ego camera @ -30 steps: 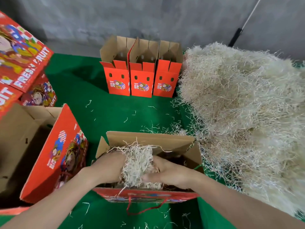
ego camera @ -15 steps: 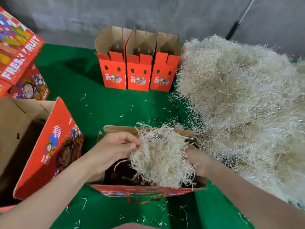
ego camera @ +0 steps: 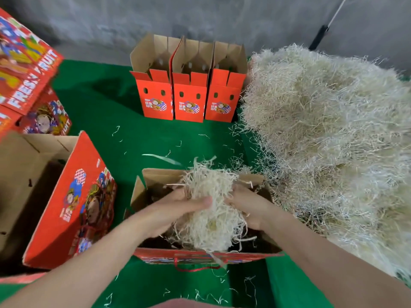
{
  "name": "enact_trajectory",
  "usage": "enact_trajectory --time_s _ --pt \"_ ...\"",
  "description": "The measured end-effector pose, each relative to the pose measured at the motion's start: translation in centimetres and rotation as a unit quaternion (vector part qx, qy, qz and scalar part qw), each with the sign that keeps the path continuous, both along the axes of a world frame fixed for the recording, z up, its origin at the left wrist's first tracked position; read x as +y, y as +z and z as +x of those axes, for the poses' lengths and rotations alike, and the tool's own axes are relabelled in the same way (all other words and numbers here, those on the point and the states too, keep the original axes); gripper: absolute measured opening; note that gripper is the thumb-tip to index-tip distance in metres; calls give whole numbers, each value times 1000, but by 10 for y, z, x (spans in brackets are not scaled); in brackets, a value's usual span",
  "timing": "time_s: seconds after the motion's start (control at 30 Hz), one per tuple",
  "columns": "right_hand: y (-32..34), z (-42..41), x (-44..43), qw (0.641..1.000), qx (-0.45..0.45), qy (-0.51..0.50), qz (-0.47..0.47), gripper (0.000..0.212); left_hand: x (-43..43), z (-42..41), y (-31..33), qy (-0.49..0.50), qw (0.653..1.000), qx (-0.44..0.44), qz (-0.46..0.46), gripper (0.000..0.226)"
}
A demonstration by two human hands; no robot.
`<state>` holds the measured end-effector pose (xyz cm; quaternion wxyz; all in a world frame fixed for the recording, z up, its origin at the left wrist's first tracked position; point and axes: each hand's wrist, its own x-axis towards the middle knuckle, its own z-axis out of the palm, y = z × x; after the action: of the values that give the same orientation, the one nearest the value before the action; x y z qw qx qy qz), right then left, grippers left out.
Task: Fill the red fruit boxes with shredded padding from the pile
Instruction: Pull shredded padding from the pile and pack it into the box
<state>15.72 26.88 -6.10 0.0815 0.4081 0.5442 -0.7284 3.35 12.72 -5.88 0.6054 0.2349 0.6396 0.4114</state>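
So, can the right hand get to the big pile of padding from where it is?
Probably yes. The pile lies right beside the open box on that side, nothing between. But the right hand and left hand both grip a clump of padding, so it must let go first.

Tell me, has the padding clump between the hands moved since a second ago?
Yes: the clump rose; its top now pokes past the box's far rim, where before it sat below.

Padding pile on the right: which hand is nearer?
Right. The right hand holds the clump beside the pile; the left hand is across the clump, farther left.
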Motion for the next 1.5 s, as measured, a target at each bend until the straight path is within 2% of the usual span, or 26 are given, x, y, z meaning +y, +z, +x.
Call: enact_trajectory --time_s 0.07,0.1,0.13,0.2,0.27,0.33,0.37,0.43,0.5,0.57,0.6,0.67,0.73,0.83,0.9,0.93,1.0,1.03,1.1,1.17,1.27,1.33,1.43,1.47,1.5 --pt "2 5 1 994 85 47 -52 24 1 -5 -4 -8 999 41 6 53" --pt "4 11 3 987 127 57 -86 33 0 -11 -7 8 998 64 0 43" --pt "5 17 7 982 144 63 -101 41 -2 -18 -11 31 997 65 -13 42" --pt "-2 24 9 991 114 52 -51 47 -7 -27 -16 67 997 6 -27 41" --pt "-10 21 3 996 83 37 -14 48 -6 -24 -15 48 998 -40 -4 42" --pt "-10 15 -6 996 72 44 18 44 1 -16 -14 -4 1000 -8 2 58" --pt "-8 15 -8 996 65 43 49 45 3 -17 -15 -9 1000 23 0 56" --pt "0 23 -1 991 54 21 121 58 1 -27 -14 29 997 70 16 38" --pt "5 38 11 986 58 -5 158 60 -5 -43 -14 121 989 85 -2 31" --pt "12 49 15 983 61 -3 172 42 -11 -55 -16 172 980 92 -49 46" --pt "13 52 15 982 62 2 181 37 -13 -55 -16 156 982 92 -55 54" --pt "13 50 11 980 65 2 185 38 -12 -49 -8 67 996 59 -24 76" --pt "12 43 4 986 75 1 150 32 -7 -38 1 -33 999 21 -5 111" --pt "9 34 -3 994 89 -40 39 21 9 -16 6 -92 995 18 -42 129" --pt "8 30 -4 995 91 -28 23 14 20 -5 7 -42 996 47 -58 127" --pt "8 29 -5 995 90 -4 36 15 23 -3 4 -6 996 68 -60 117" --pt "10 31 -8 990 80 62 101 17 25 -4 1 37 991 117 -60 95" --pt "10 33 -7 985 69 83 133 13 23 -7 0 41 988 138 -62 92" --pt "14 42 2 982 42 72 167 13 15 -18 -3 49 982 173 -54 86" --pt "17 56 16 985 31 7 169 16 5 -35 -3 106 976 185 -38 75" --pt "19 66 27 983 65 -57 159 13 -3 -46 -1 224 961 153 -55 92" --pt "18 58 17 985 101 5 140 21 1 -33 -2 195 971 131 -44 99" --pt "12 31 -9 972 116 146 144 62 13 -4 8 157 987 32 24 96" --pt "8 24 -17 968 124 150 160 67 13 0 10 136 990 -3 30 100" --pt "4 18 -21 966 129 131 180 63 12 0 13 103 994 -26 29 103"
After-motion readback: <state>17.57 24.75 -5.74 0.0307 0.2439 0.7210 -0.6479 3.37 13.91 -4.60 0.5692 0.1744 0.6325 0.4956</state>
